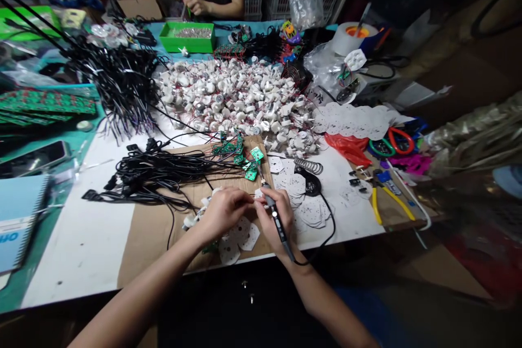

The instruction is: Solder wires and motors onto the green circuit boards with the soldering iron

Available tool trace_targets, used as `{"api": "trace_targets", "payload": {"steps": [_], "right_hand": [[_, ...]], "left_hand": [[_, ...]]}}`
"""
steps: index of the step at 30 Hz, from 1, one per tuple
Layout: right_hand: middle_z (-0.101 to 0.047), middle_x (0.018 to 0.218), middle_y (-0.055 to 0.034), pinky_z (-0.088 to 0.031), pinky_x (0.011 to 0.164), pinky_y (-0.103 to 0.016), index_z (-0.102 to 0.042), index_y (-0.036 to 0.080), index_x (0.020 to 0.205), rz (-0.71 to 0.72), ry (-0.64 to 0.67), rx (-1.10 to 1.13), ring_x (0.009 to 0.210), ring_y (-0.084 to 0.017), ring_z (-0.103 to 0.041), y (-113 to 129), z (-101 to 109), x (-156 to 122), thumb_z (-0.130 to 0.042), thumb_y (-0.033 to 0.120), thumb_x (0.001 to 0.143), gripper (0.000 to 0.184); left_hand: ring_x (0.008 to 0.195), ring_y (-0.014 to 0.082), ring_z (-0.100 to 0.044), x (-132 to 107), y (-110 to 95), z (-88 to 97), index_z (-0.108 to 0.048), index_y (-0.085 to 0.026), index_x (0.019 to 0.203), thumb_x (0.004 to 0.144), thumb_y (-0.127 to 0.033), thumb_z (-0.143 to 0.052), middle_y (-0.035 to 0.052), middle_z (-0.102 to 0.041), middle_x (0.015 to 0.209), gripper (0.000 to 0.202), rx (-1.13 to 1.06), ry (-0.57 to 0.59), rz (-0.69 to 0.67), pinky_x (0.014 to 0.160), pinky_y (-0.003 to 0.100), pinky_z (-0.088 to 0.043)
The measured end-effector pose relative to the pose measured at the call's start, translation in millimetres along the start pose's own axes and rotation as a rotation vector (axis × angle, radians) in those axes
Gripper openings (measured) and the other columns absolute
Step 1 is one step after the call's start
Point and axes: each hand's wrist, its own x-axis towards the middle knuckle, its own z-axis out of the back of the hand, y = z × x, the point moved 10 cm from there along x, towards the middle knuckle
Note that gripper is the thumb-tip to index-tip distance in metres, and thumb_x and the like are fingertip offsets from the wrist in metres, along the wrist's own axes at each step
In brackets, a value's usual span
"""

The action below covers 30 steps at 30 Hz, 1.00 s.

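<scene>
In my right hand (284,211) is a grey soldering iron (278,224), held like a pen with its tip pointing away from me. My left hand (225,207) is closed in a pinch right beside it, and the two hands' fingertips nearly meet. What the left fingers pinch is too small and too covered to make out. Just beyond the iron's tip lie small green circuit boards (252,167) with thin wires. White punched discs (243,234) and a few white motor-like parts (191,221) rest under and beside my left hand, on a cardboard sheet (151,228).
A large heap of white parts with red wires (232,98) spreads behind. Black cables (150,171) lie left. The iron's stand (312,180), yellow-handled pliers (377,204) and scissors (400,141) are right. Across the table, a person's hands (196,5) work near a green tray (186,43).
</scene>
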Motion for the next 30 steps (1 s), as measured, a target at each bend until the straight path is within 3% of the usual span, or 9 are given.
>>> {"api": "trace_targets", "payload": {"steps": [8,16,18,24,30], "right_hand": [[-0.064,0.098,-0.0043,-0.062,0.083,-0.035,-0.066,0.025,0.122,0.004,0.001,-0.032,0.089,-0.019,-0.068,2,-2,0,-0.063,0.014,0.096,0.028],[-0.062,0.1,-0.0038,-0.06,0.084,-0.033,-0.065,0.025,0.121,-0.013,0.019,-0.004,0.091,-0.018,-0.068,4,-1,0,-0.064,0.014,0.097,0.026],[-0.061,0.1,-0.0037,-0.06,0.083,-0.033,-0.064,0.025,0.122,-0.005,0.003,-0.002,0.09,-0.018,-0.068,5,2,0,-0.063,0.015,0.098,0.026],[-0.061,0.101,-0.005,-0.06,0.077,-0.033,-0.068,0.025,0.119,-0.037,-0.016,-0.04,0.084,-0.018,-0.066,3,24,-13,-0.064,0.023,0.1,0.02],[-0.064,0.094,-0.0045,-0.058,0.073,-0.032,-0.071,0.024,0.115,-0.043,-0.002,-0.017,0.084,-0.019,-0.067,7,42,-38,-0.058,0.02,0.1,0.02]], "left_hand": [[0.078,0.0163,-0.07,1,2,2.9,-0.079,-0.02,0.09,0.091,-0.022,-0.07,0.0026,-0.078,0.083,0.009,-0.094,0.04,0.056,0.073,0.025,-0.046],[0.071,0.0165,-0.067,-2,20,-2.9,-0.077,-0.017,0.088,0.092,-0.036,-0.067,0.0044,-0.077,0.083,0.023,-0.293,0.08,0.212,0.065,0.025,-0.046],[0.071,0.0162,-0.065,1,18,-2.0,-0.076,-0.017,0.087,0.094,-0.037,-0.064,0.004,-0.075,0.081,0.025,-0.216,0.097,0.191,0.065,0.026,-0.045],[0.09,0.0216,-0.064,23,-2,-7.1,-0.075,-0.017,0.085,0.093,-0.025,-0.063,0.0073,-0.07,0.089,0.016,0.299,0.192,-0.095,0.083,0.033,-0.042],[0.094,0.0233,-0.062,35,8,-21.9,-0.076,-0.018,0.081,0.091,-0.022,-0.063,0.0082,-0.066,0.091,0.017,0.375,0.277,-0.107,0.081,0.034,-0.042]]}}
